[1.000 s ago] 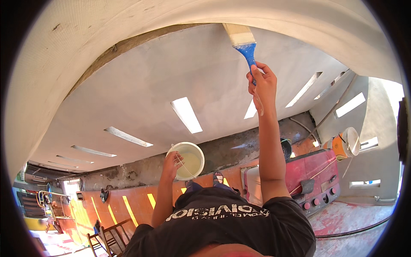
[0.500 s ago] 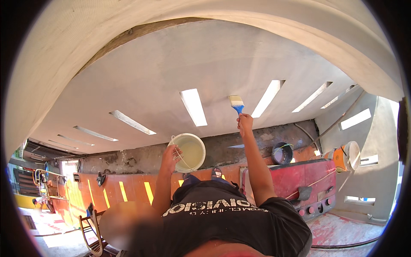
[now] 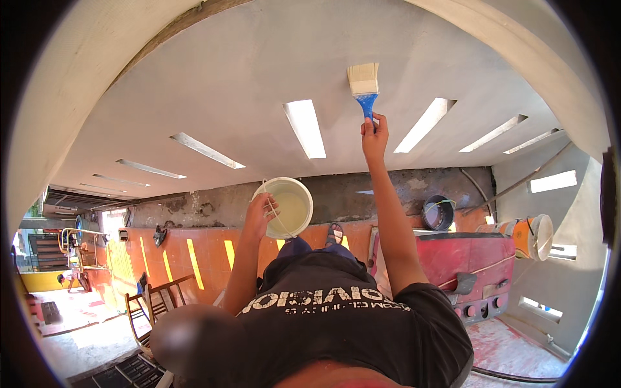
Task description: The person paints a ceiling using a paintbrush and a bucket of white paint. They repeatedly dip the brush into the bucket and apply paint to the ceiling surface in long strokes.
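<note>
My right hand (image 3: 374, 138) is closed round the handle of a wide paintbrush (image 3: 366, 90) with a blue handle and pale bristles. Its bristles point up against the light grey wall (image 3: 246, 84), between two slot openings; whether they press on it I cannot tell. On the left, my left hand (image 3: 260, 213) is closed on the thin handle of a white bucket (image 3: 309, 200), which hangs in front of my legs. Pale, yellowish liquid (image 3: 288, 210) shows inside the bucket.
A dark bucket (image 3: 438, 213) stands on the right by the wall's foot. Nearer lies a red, worn appliance with knobs (image 3: 453, 258). An orange and white bucket (image 3: 533, 238) is at the far right. Wooden chairs (image 3: 162, 304) stand at my lower left on the orange floor (image 3: 213, 258).
The paintbrush and my right hand have moved up the wall, with the arm stretched farther. My left hand still holds the bucket, which has shifted slightly upward in view.
</note>
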The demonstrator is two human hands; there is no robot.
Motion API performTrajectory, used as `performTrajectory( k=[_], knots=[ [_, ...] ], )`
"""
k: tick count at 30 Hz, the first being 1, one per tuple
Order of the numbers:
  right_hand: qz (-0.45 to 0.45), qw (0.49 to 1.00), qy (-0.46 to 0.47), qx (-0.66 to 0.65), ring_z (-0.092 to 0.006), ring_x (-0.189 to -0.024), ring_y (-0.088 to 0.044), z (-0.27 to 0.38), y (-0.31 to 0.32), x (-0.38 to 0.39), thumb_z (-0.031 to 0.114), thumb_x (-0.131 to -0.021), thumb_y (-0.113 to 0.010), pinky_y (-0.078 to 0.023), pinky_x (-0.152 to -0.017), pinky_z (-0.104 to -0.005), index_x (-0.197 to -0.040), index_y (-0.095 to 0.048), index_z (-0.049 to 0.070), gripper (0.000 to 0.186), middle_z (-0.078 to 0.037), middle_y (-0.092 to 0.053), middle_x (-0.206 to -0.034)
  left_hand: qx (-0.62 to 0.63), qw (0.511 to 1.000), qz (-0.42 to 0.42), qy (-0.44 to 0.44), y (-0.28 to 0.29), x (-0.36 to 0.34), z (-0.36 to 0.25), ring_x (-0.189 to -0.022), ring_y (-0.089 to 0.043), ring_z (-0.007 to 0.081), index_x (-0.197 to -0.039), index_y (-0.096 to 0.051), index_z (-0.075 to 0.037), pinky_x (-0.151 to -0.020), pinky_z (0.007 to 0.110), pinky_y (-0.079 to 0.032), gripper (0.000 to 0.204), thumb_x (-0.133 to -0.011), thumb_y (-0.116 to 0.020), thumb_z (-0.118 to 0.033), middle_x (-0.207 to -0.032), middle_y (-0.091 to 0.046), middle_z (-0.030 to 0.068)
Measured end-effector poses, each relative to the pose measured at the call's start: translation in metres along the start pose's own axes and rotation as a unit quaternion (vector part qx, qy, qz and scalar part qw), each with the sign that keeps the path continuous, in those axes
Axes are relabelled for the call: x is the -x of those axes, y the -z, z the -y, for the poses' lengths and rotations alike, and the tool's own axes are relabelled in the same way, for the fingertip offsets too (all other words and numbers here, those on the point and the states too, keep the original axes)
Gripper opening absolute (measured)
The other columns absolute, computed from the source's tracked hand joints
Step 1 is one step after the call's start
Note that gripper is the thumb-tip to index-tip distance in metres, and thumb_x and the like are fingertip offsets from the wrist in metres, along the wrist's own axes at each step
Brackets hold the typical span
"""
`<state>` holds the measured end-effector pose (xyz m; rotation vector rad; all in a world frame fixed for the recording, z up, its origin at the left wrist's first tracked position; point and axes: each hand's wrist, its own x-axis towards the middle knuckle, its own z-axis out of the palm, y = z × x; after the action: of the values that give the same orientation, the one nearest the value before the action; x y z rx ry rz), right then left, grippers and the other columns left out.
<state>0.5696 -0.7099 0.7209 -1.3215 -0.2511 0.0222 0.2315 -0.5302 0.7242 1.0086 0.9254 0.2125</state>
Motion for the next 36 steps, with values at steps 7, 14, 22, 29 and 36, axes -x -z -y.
performTrajectory(
  k=[7,14,22,29,36],
  knots=[
    [-0.117,0.936,-0.314,0.108,-0.009,-0.048,-0.047,-0.187,0.021,0.091,0.008,-0.097,-0.061,-0.031,-0.042,-0.0268,-0.103,-0.059,0.001,0.009,-0.004,-0.056,-0.063,-0.009,0.999,-0.035,-0.004,0.011,0.015,0.002,-0.097,-0.059,0.02,-0.113,-0.059,-0.009,-0.086,0.04,-0.051,0.027,-0.1,-0.055,-0.032,-0.102,-0.059,0.0055],
    [-0.113,0.958,-0.264,0.023,-0.0077,-0.045,-0.043,-0.139,-0.05,0.075,0.009,-0.098,-0.061,-0.029,-0.04,-0.0241,-0.102,-0.06,0.0,0.01,-0.004,-0.057,-0.063,0.005,0.997,-0.078,0.007,0.027,0.022,0.01,-0.097,-0.059,0.0188,-0.114,-0.059,-0.009,-0.085,0.038,-0.05,0.026,-0.1,-0.054,-0.031,-0.101,-0.06,0.0041],
    [-0.066,0.983,-0.082,-0.148,-0.0057,-0.056,-0.045,-0.072,-0.083,0.091,0.013,-0.101,-0.06,-0.032,-0.046,-0.0218,-0.113,-0.056,0.002,0.017,-0.002,-0.056,-0.071,0.016,0.997,-0.079,0.011,0.06,0.037,0.013,-0.097,-0.059,0.0182,-0.113,-0.059,-0.01,-0.084,0.037,-0.051,0.025,-0.1,-0.055,-0.031,-0.101,-0.06,0.004],
    [-0.147,0.963,-0.171,0.146,-0.0117,-0.059,-0.055,-0.216,-0.071,0.114,0.009,-0.095,-0.062,-0.042,-0.054,-0.0282,-0.103,-0.06,-0.002,0.014,-0.005,-0.06,-0.069,-0.009,0.996,-0.088,0.021,0.099,0.054,0.008,-0.092,-0.057,0.0161,-0.112,-0.059,-0.011,-0.082,0.035,-0.05,0.025,-0.1,-0.055,-0.031,-0.1,-0.06,0.0031],
    [-0.109,0.926,-0.342,0.118,-0.0113,-0.041,-0.043,-0.236,-0.014,0.163,0.015,-0.095,-0.059,-0.034,-0.037,-0.0277,-0.1,-0.062,0.004,0.012,-0.004,-0.059,-0.065,0.029,0.998,-0.064,-0.005,0.152,0.071,0.02,-0.091,-0.056,0.0126,-0.109,-0.059,-0.012,-0.077,0.029,-0.047,0.02,-0.1,-0.057,-0.029,-0.099,-0.061,0.0013]
  ],
)
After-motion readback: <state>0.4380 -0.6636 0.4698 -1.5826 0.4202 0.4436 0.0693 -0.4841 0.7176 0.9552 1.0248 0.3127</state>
